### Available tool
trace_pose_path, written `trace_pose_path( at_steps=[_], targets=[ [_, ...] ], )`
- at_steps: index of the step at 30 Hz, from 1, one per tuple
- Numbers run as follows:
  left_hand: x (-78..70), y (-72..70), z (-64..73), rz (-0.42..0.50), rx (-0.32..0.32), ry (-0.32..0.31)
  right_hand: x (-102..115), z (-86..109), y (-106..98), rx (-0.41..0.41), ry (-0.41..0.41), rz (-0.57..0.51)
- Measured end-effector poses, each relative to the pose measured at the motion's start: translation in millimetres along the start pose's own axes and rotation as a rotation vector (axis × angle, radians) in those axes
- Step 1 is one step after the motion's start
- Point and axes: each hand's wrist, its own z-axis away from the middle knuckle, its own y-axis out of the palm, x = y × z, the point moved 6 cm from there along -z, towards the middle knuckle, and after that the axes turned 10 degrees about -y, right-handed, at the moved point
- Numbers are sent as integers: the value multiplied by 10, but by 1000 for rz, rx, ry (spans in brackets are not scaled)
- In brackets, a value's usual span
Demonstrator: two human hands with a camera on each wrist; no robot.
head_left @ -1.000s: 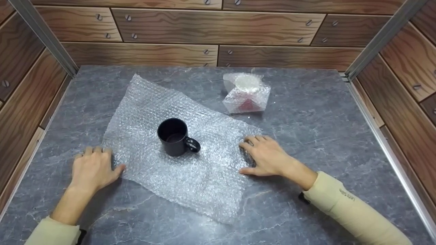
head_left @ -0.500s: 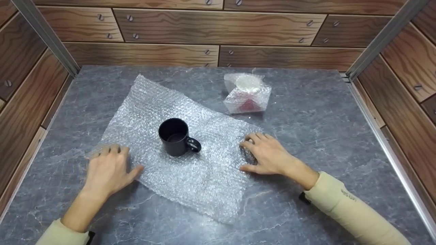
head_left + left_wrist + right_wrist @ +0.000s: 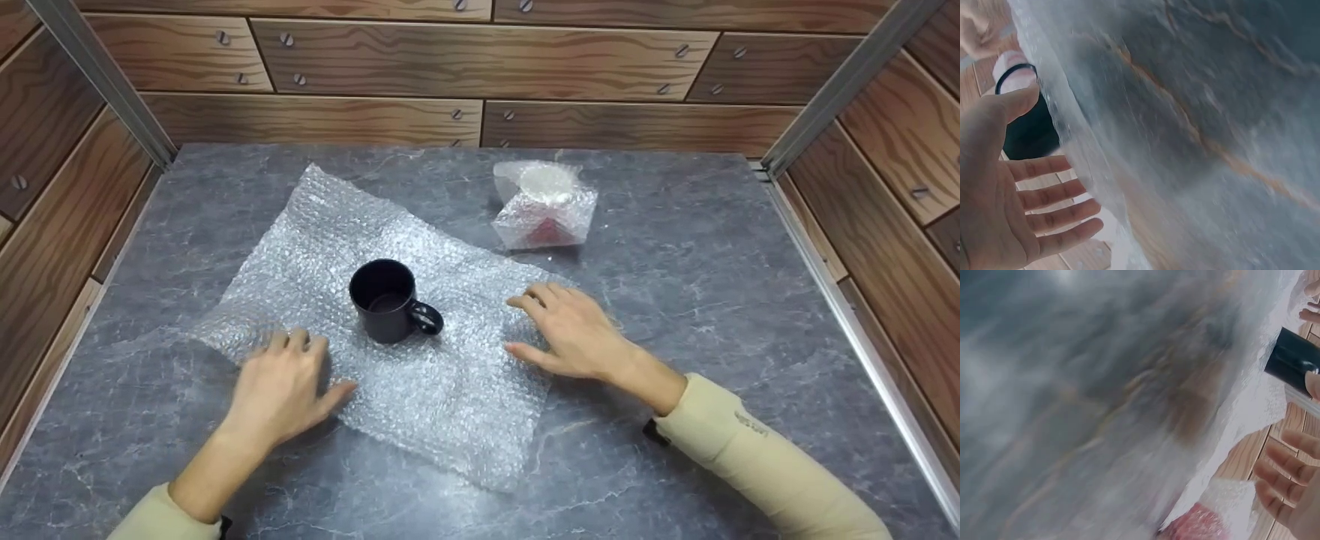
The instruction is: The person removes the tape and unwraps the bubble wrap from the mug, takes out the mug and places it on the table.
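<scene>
A black mug (image 3: pixel 384 319) stands upright on a sheet of bubble wrap (image 3: pixel 442 405), its handle pointing right. My left hand (image 3: pixel 274 394) is at the sheet's lower left edge, fingers spread and nothing gripped. Beside those fingertips the left corner of the wrap rises in a slight curl. Over the right part of the sheet, my right hand (image 3: pixel 574 334) holds its fingers loosely bent, thumb apart, with nothing between them. Both wrist views show relaxed fingers (image 3: pixel 1055 197) in front of the wrap, with the mug (image 3: pixel 1292 360) beyond.
At the back, right of centre, a bubble-wrapped bundle (image 3: pixel 547 214) with something red inside rests on the grey marbled table (image 3: pixel 697 247). Wood-patterned walls (image 3: pixel 480 60) enclose the back and sides, with metal posts (image 3: pixel 97 75) at the corners.
My left hand has moved right and towards me along the sheet's edge, and the wrap's left corner has come to show. My right hand has shifted slightly left. The mug stays put.
</scene>
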Motion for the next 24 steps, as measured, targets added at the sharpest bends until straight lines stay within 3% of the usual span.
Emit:
trace_pose_path(
  at_steps=[7, 24],
  targets=[
    [-173, 71, 3, -13, 9, 41, 124, -222, -49, -66, -29, 31],
    [-265, 273, -37, -52, 106, 54, 318, -743, 89, 73, -50, 103]
  ],
)
